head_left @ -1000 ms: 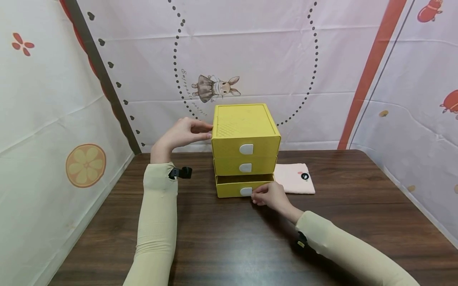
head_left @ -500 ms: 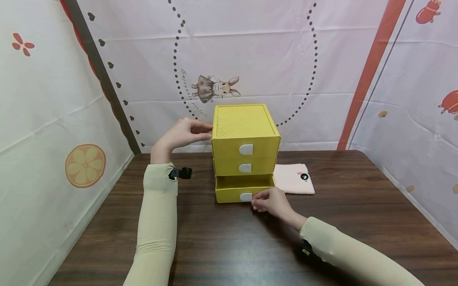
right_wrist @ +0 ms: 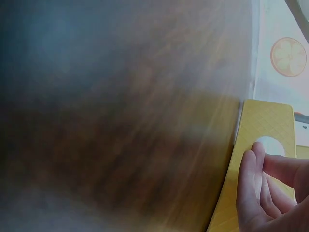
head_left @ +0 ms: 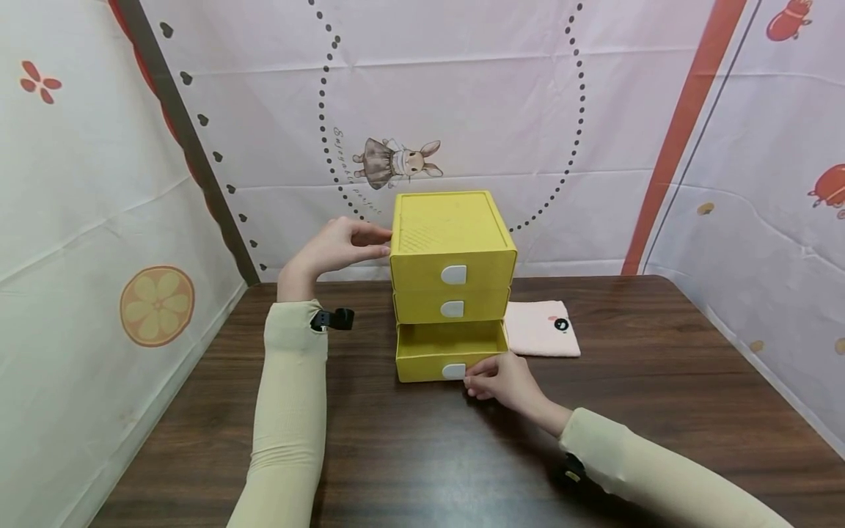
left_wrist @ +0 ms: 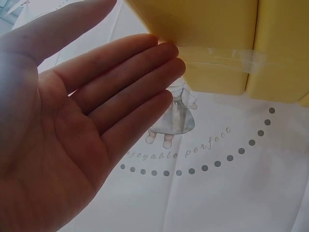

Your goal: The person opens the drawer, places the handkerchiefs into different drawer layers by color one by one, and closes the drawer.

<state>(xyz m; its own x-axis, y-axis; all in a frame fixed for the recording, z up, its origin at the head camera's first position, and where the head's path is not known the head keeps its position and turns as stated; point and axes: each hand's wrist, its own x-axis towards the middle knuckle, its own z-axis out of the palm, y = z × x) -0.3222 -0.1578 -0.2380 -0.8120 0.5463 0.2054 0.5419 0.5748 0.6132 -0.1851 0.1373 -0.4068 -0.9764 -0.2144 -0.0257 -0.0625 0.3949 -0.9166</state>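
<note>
A yellow three-drawer box (head_left: 455, 224) stands on the dark wooden table, each drawer front bearing a white tab handle. Its bottom drawer (head_left: 425, 369) is pulled out, and the visible part of its inside shows nothing in it. With thumb and fingers my right hand (head_left: 508, 381) pinches the white handle (right_wrist: 271, 145) of that drawer. My left hand (head_left: 337, 246) rests its fingertips against the upper left side of the box. In the left wrist view the fingers of the left hand (left_wrist: 91, 111) are straight beside the yellow wall.
A pale pink folded cloth (head_left: 538, 330) with a small dark round mark lies right of the box. Behind the table (head_left: 409, 455) hangs a printed curtain (head_left: 455, 88), and more printed fabric covers both sides. Clear tape (left_wrist: 227, 59) spans the box's side.
The bottom drawer has slid further out toward me, with my right hand moving along on its handle. My left hand has stayed against the box.
</note>
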